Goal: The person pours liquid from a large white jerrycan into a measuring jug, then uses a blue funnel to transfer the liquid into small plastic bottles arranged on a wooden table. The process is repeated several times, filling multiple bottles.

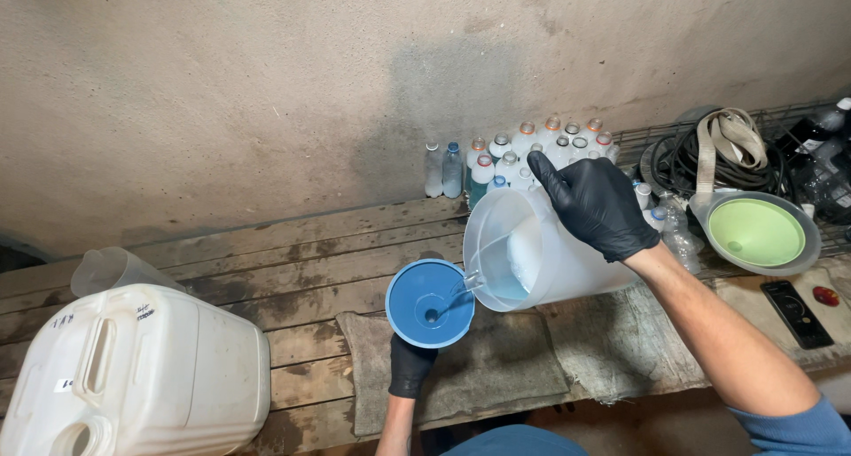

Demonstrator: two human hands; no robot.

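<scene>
The blue funnel hid whatever stood beneath it and most of the left hand. The white jerrycan was cut off by the frame's left and bottom edges. The small bottles sat partly behind the tilted jug.

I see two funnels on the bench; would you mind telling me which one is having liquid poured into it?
The blue funnel, under the tilted jug gripped by the right hand. The green funnel sits apart at the right with nothing over it.

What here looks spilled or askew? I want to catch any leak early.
No spill shows. The translucent plastic jug, tilted by the right hand, sends its stream into the blue plastic funnel steadied by the left hand. The grey cloth underneath looks dry.
</scene>
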